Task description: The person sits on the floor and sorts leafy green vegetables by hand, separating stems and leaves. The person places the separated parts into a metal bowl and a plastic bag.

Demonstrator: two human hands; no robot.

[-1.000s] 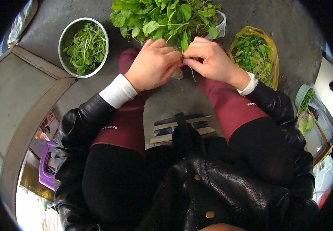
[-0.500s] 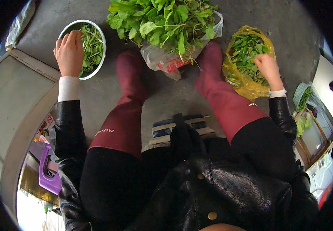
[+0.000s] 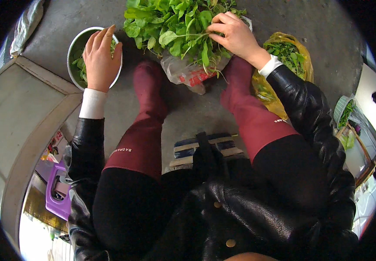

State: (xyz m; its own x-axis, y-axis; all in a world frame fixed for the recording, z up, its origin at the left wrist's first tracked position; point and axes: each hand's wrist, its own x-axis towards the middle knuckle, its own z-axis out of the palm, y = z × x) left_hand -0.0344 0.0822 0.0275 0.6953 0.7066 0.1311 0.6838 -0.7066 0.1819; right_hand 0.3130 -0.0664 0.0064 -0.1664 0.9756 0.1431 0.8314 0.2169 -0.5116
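Sorting greens: left hand [image 3: 100, 58] rests flat, apparently empty, over the metal bowl [image 3: 74, 45] at 10 o'clock, right hand [image 3: 236, 37] pinches 1 stem from the leafy pile [image 3: 170, 26]; next, pull it free.

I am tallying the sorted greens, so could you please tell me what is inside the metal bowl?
The metal bowl holds green leaves, showing at its left side. The left hand lies over most of it, hiding the rest of what is inside.
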